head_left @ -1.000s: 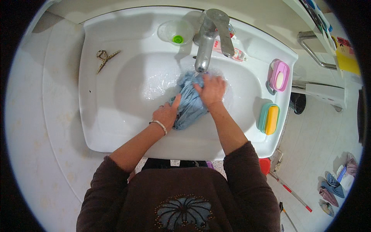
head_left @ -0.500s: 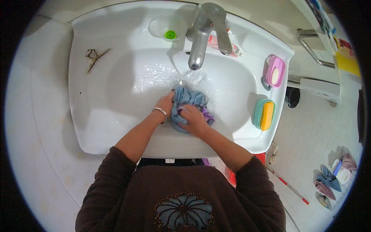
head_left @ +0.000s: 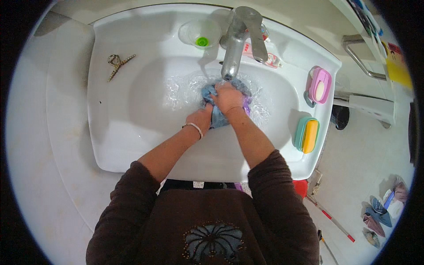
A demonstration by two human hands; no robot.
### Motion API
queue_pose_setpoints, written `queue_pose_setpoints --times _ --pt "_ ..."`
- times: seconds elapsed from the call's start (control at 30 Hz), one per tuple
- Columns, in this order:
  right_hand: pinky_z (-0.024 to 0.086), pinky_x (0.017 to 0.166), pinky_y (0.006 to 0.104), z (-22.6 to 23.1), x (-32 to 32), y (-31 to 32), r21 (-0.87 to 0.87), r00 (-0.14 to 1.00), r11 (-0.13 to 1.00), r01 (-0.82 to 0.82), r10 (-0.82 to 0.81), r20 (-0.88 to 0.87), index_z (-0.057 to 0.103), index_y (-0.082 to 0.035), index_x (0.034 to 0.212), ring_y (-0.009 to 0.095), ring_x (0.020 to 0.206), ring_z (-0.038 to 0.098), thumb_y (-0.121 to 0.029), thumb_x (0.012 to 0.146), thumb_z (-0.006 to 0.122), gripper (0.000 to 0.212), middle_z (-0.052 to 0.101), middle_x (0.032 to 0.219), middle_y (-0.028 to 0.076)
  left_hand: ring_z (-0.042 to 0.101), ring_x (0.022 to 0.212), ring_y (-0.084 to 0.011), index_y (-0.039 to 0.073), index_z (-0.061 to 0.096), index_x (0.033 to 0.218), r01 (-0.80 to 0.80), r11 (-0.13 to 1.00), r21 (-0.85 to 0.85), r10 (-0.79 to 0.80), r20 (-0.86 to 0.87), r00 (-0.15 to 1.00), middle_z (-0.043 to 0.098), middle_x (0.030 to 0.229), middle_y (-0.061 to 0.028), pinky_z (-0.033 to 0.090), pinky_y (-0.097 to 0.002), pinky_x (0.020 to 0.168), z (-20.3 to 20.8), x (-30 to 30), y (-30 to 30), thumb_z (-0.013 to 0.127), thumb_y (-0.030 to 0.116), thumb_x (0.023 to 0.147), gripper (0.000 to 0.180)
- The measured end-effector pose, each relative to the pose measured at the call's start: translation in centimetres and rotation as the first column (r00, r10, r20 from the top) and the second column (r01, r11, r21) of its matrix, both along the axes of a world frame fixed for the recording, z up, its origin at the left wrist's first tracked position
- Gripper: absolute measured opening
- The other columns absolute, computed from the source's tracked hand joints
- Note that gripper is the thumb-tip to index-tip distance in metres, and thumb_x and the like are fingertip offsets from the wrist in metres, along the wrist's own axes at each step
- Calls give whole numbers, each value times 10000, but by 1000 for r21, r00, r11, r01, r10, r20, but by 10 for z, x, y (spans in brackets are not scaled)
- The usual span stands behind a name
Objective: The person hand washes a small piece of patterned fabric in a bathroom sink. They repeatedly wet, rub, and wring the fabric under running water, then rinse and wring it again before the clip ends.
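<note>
**Two-handed work on a wet blue cloth [head_left: 219,118], under the tap [head_left: 230,57]**

Left to right along the sink [head_left: 112,123]:

- Back-left corner: claw hair clip [head_left: 116,67], looks beaded or speckled, lying flat.
- Back edge, left of the tap: thin translucent plastic cup [head_left: 189,34], round, with a bright green spot at its base.
- Mid-sink: left hand [head_left: 201,118] at the cloth's left side. Its fingertips are hidden, so can't tell if that grip is pinching or just bracing.
- Cloth sits bunched below the spout, water splashing round it: soft, soaked, creased, purple part [head_left: 246,105] showing on the right.
- Right hand [head_left: 228,98] lies over the top of the cloth, fingers bent down into it. Tips hidden; can't tell how tight that grip is.
- Back edge, behind and right of the spout: a pale tube [head_left: 269,59] with red print.
- Right edge: pink dish [head_left: 327,92] with white oval soap [head_left: 319,91] toward the back; nearer the front-right corner, teal dish [head_left: 301,134] with a smooth orange-yellow bar [head_left: 311,137].

Technique, my read: anchor with left, knead with right, open the folds so water gets through. Keep the bundle low; the glazed bowl is likely slick, and wet fabric will drag heavy.
</note>
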State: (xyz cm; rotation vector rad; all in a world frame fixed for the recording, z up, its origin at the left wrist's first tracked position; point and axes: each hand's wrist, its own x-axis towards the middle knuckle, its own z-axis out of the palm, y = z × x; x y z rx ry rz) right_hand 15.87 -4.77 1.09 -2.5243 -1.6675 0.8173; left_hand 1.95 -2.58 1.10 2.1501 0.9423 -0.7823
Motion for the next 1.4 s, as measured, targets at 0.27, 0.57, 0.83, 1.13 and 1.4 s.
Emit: queue_pose_setpoints --times 0.27,0.57,0.83,1.13,1.4 --pt "436 886 436 6 32 -65 372 924 875 310 -369 99 562 -91 1132 367 1061 494 -325 655 756 565 476 1197 168 467 1118 -425 166 308 1351 227 957 181 -244 74 967 422 1248 -235 425 -485 901 50 -36 -17 560 172 845 565" --pt "410 884 416 49 -20 -101 500 861 860 -98 325 -391 579 -13 988 362 973 509 -141 627 756 422 564 1006 154 543 1051 -401 50 435 1114 -276 955 -108 289 134 948 557 1102 -262 462 -446 855 -23 -21 7 601 42 778 374" --pt "483 717 431 -25 -58 -64 279 942 912 300 -236 -241 636 -49 873 345 821 592 -356 739 659 336 607 842 143 586 1013 -370 13 490 1134 -174 984 -29 174 26 984 618 1040 -216 487 -431 857 -24 3 21 497 139 863 299" --pt "496 731 460 -24 -24 -3 90 943 942 322 -328 60 665 -56 863 361 791 624 -458 767 598 419 643 863 178 607 955 -389 57 463 1068 -102 994 37 99 83 992 612 1061 -215 495 -452 784 -3 5 17 428 130 897 190" --pt "381 918 511 15 36 -44 392 965 888 242 -263 -1 592 -44 1088 389 1101 490 -477 709 671 581 534 1189 198 479 1116 -378 151 434 1262 351 756 552 -466 77 882 384 1310 -211 413 -507 895 61 -75 32 546 205 859 421"
